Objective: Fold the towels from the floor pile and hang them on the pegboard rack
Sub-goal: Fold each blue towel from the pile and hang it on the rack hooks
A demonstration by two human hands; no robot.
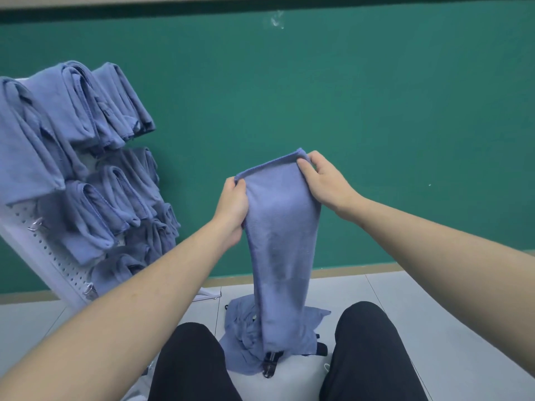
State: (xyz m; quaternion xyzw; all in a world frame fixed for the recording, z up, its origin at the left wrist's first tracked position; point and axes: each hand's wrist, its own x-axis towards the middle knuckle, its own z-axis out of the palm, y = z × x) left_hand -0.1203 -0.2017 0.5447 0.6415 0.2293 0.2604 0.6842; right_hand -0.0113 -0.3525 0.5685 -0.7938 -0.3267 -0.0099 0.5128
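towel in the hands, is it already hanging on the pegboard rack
No, the towel is held up by the left hand and right hand, apart from the pegboard rack at left.

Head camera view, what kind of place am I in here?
Likely an indoor workroom or staging area, not a home: a plain green wall, a grey tiled floor, and a white pegboard rack hung with folded blue towels.

One wide-angle camera rides on the person's head, looking forward and down; the outstretched forearms and knees sit close beneath it; it faces the green wall (376,111), the pegboard rack (49,256) lying off left.
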